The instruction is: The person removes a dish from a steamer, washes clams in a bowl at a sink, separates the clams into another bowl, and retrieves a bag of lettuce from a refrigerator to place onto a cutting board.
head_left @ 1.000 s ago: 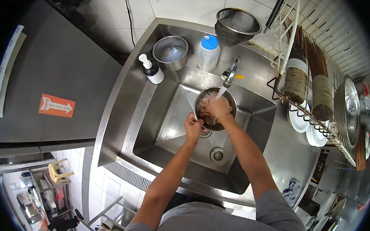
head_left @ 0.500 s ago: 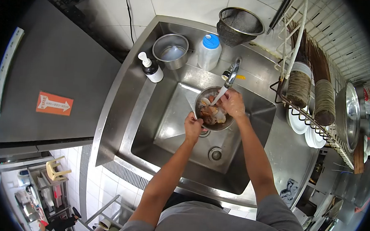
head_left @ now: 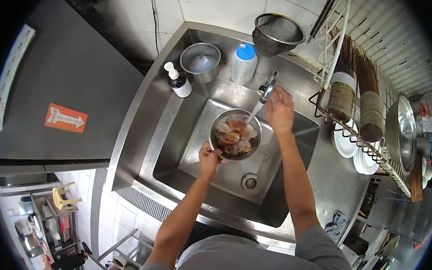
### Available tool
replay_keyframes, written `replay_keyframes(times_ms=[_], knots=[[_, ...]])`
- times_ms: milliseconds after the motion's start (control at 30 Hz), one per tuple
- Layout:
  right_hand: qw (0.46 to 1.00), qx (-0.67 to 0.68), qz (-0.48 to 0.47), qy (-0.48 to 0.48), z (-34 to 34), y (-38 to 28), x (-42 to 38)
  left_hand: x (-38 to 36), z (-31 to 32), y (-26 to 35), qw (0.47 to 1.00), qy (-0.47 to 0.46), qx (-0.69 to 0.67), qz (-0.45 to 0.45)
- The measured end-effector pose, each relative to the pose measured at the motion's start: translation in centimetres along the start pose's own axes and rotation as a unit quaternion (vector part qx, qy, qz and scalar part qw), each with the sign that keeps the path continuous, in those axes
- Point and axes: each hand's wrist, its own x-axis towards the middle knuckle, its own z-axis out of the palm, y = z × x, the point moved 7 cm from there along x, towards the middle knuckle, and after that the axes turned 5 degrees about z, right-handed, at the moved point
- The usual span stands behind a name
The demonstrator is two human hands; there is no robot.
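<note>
White wall tiles (head_left: 223, 3) were seen behind a deep stainless-steel sink (head_left: 176, 147), with a wire dish rack (head_left: 367, 133) mounted at the right and stacked white plates (head_left: 345, 139) stood in it. Inside the basin, a round stainless-steel bowl filled with brown-and-cream shellfish (head_left: 234, 135) was held above the sink floor, just up from the round drain (head_left: 249, 181). The left hand (head_left: 209, 158) was closed around the bowl's near rim, thumb over the edge, the forearm stretched straight forward from the grey sleeve. The right hand (head_left: 280, 110) was raised beside the chrome tap (head_left: 268, 87), its fingers curled near the tap's head; whether the tap was actually gripped could not be told. The right arm was extended long and nearly straight, the wrist bent slightly inward. A thin stream of water (head_left: 253, 112) was seen falling from the tap into the bowl.

On the sink's back ledge, a small steel pot (head_left: 200, 62), a white plastic bottle with a blue cap (head_left: 243, 63) and a dark pump bottle with a white dispenser (head_left: 178, 81) were set in a row. A dark mesh strainer (head_left: 277, 34) was placed behind the tap.
</note>
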Motion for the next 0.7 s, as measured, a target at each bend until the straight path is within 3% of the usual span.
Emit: replay_keyframes(times_ms=[67, 133, 200, 233, 300, 333, 400, 433, 500, 567, 633, 667, 700], knots=[[0.994, -0.107, 0.021, -0.003, -0.2, 0.6, 0.3, -0.6, -2.0, 1.0, 1.000, 0.003, -0.003, 0.012], [0.989, -0.130, 0.039, -0.059, 1.8, 2.3, -0.7, -1.8, -4.2, 2.7, 0.998, 0.038, 0.027, 0.034], [0.958, -0.201, 0.093, -0.181, 4.8, 4.2, -2.7, -3.1, -6.0, 4.3, 0.998, 0.048, 0.025, 0.040], [0.959, -0.199, 0.084, -0.181, 5.4, 4.5, -3.4, -3.7, -6.9, 5.0, 0.997, 0.055, 0.015, 0.051], [0.886, -0.206, 0.130, -0.395, 9.1, 6.2, -6.8, -5.0, -8.7, 6.3, 0.995, 0.069, -0.001, 0.072], [0.887, -0.206, 0.117, -0.397, 9.8, 6.3, -7.4, -5.8, -9.3, 7.3, 0.994, 0.080, -0.006, 0.077], [0.964, -0.061, 0.130, -0.222, 8.9, 5.3, -8.0, -7.6, -11.1, 8.5, 0.991, 0.110, -0.009, 0.071], [0.964, -0.060, 0.117, -0.230, 8.0, 2.8, -8.4, -8.2, -11.9, 8.9, 0.990, 0.115, -0.010, 0.082], [0.979, 0.114, 0.109, -0.126, 3.5, -3.6, -8.7, -9.7, -13.2, 9.5, 0.987, 0.133, -0.029, 0.090], [0.948, 0.268, 0.095, -0.144, 0.0, -12.1, -10.2, -11.4, -14.4, 10.3, 0.982, 0.151, -0.054, 0.099], [0.936, 0.282, -0.064, -0.201, -1.5, -20.0, -12.4, -13.7, -15.4, 11.4, 0.975, 0.171, -0.093, 0.108], [0.932, 0.284, -0.077, -0.210, -1.9, -22.6, -13.1, -14.8, -15.8, 12.0, 0.971, 0.178, -0.111, 0.111], [0.925, 0.216, -0.197, -0.243, -2.1, -26.4, -14.6, -15.7, -16.8, 11.8, 0.963, 0.204, -0.124, 0.123]])
